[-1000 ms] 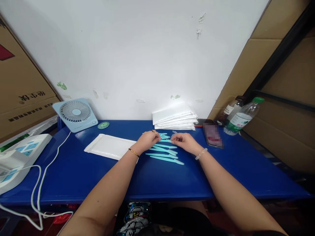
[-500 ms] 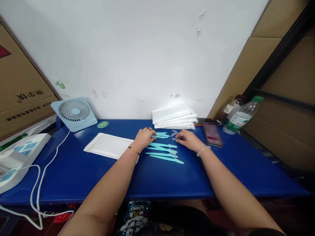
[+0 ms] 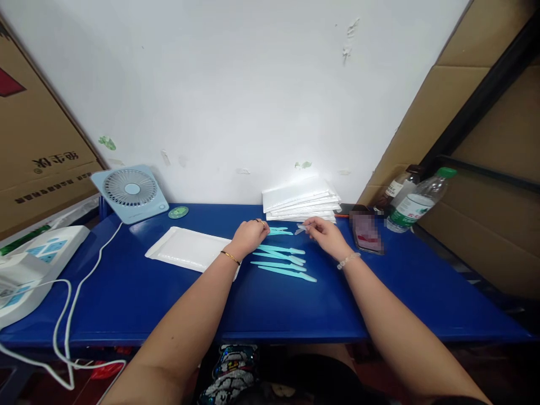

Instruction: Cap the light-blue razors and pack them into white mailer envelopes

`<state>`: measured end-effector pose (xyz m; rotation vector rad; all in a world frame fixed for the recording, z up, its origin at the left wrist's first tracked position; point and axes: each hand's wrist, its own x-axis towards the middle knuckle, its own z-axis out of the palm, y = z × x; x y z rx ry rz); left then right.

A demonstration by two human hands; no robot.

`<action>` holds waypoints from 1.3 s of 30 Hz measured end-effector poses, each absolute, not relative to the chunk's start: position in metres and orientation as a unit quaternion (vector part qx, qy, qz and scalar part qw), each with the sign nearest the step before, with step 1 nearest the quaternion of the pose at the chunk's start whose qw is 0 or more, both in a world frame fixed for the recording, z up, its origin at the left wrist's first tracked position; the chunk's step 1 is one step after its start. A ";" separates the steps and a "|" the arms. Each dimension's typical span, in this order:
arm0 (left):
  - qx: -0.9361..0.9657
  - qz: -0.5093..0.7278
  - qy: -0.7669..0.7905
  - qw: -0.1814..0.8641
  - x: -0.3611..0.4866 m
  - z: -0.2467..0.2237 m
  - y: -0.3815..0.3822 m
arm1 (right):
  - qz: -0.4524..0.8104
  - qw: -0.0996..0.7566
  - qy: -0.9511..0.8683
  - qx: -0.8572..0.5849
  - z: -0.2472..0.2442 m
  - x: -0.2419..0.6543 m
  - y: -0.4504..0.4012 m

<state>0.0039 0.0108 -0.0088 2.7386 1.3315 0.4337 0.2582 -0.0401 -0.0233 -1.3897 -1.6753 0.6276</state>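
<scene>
A translucent piece (image 3: 302, 227) is pinched by the right hand (image 3: 324, 235); the left hand (image 3: 252, 235) cannot be read. Slim turquoise sticks (image 3: 278, 265) are laid crosswise, the nearer ones' bent ends rightward.

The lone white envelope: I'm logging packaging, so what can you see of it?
The envelope is white, flat and roughly rectangular. Its slightly bumpy, glossy face looks like padded plastic, with a narrow band along the left end. No print shows. It lies flat and a little askew on the blue table, left of the turquoise tools. The left forearm hides part of its right end; whether they touch, or whether the envelope is sealed, I can't tell.
</scene>
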 end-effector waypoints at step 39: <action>0.869 0.136 0.469 0.076 0.001 -0.015 0.014 | 0.020 0.212 -0.779 -0.590 -0.027 0.253 -0.037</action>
